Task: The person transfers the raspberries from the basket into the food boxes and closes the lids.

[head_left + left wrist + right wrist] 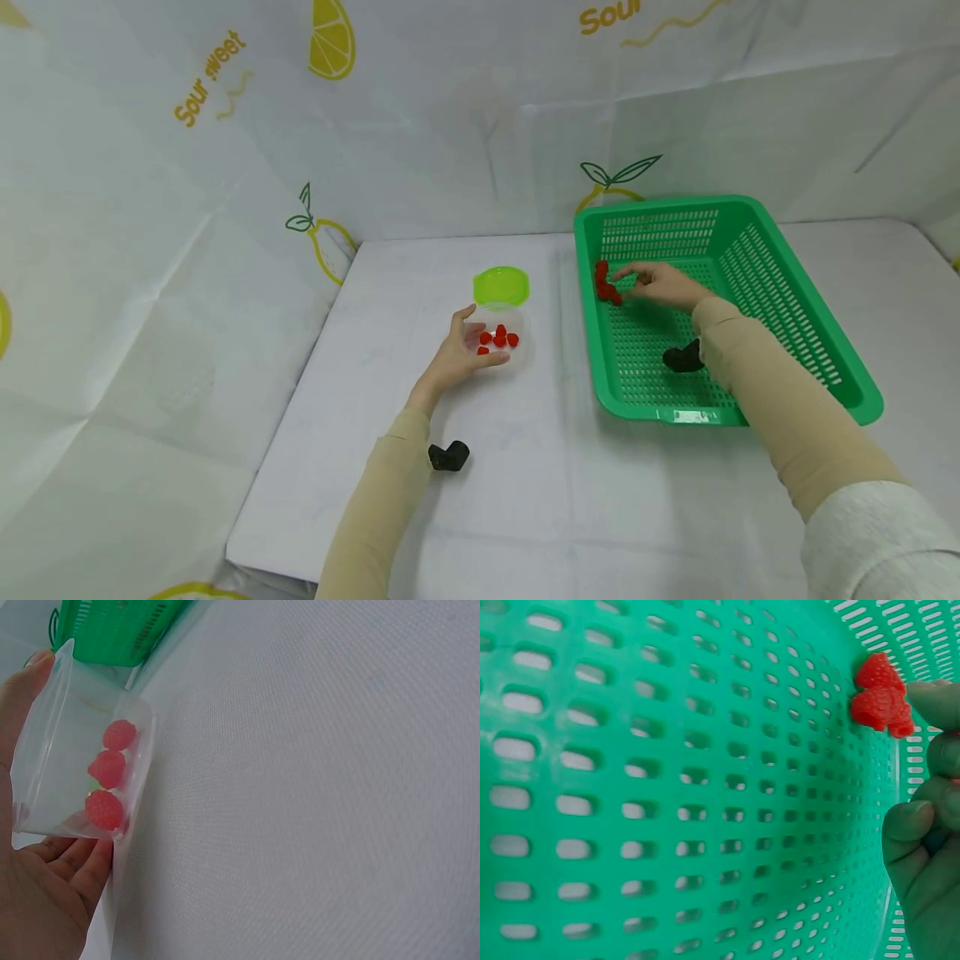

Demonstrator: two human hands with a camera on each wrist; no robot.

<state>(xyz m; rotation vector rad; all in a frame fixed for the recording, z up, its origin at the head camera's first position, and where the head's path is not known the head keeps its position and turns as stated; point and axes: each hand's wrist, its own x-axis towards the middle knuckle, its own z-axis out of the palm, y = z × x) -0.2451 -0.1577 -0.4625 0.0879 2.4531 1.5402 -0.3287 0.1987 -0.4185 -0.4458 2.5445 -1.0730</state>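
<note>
My left hand (452, 358) holds a small clear plastic container (64, 750), with thumb and fingers spread around its side. Several red raspberries (499, 340) lie inside it. Over in the green basket (637, 412), my right hand (663, 285) reaches toward a small cluster of red raspberries (602, 283) by the left wall. Its index finger stretches out, apart from the thumb, and nothing shows between them. In the right wrist view a fingertip is right at the raspberries (880, 697), while the other fingers bend inward.
A bright green lid (501, 286) lies just behind the container. White cloth covers the table (510, 517), and a lemon-print sheet (450, 142) hangs behind. Black wrist cameras sit by the left sleeve (390, 500) and the right sleeve (787, 400). The basket walls rise around the right hand.
</note>
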